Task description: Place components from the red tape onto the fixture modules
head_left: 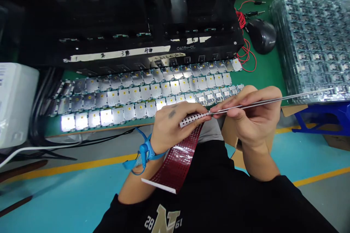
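Note:
A dark red perforated strip (182,160) with a white lower edge hangs below my left hand (176,122). Fingers and thumb of that hand pinch a white sheet with black dots (193,118), next to the strip's upper end. My right hand (253,113) grips thin white sheets (296,96), seen nearly edge-on and reaching out to the right. Both hands' fingertips nearly meet where the sheets come together. A blue wrist strap (147,153) circles my left wrist.
Rows of small metal-covered circuit boards (129,113) lie on the green bench behind my hands. Beyond them stands a black machine (109,52) with switches. A black mouse (261,36), red wires (247,52) and stacked clear trays (314,43) are at right; a white device (18,105) is at left.

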`<state>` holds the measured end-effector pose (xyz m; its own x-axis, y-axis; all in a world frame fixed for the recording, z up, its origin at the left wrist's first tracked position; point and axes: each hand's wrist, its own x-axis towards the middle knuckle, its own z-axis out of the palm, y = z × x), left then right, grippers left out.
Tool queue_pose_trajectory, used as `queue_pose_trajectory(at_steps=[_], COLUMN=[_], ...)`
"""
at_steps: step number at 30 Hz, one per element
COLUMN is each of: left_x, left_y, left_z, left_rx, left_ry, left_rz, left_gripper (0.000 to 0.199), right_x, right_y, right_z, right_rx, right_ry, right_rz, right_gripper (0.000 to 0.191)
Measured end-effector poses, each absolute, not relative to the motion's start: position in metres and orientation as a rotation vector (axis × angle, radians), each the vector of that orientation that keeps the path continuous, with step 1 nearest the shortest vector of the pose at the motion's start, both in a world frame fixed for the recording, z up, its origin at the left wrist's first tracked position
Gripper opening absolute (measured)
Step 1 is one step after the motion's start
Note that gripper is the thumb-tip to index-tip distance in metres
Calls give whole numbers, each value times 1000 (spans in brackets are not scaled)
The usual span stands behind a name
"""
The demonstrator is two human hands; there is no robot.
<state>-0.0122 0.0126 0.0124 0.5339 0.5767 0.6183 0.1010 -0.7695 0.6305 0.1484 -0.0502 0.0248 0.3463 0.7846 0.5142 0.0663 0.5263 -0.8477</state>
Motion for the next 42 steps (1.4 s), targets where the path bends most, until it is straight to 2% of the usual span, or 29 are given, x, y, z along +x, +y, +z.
queue_pose_trajectory(at_steps=[22,27,32,38,42], left_x=[-12,-4,6,7,6], left_y=[14,17,14,13,13], left_z=[13,10,5,4,5], left_rx=[2240,2560,2869,2920,2900], left_ry=[526,415,410,441,433], left_rz=[1102,871,795,745,721], left_gripper=[17,11,11,18,13], right_x=[160,195,206,199,199], right_y=[-49,-26,-16,-18,-17], right_z=[32,14,-3,-1,0], right_rx=[-1043,-1228,-1283,-1366,-1369], right_ry=[-1017,-996,-1031,-1043,-1027], right_rz=[630,598,602,616,641], right_gripper=[24,30,30,33,35])
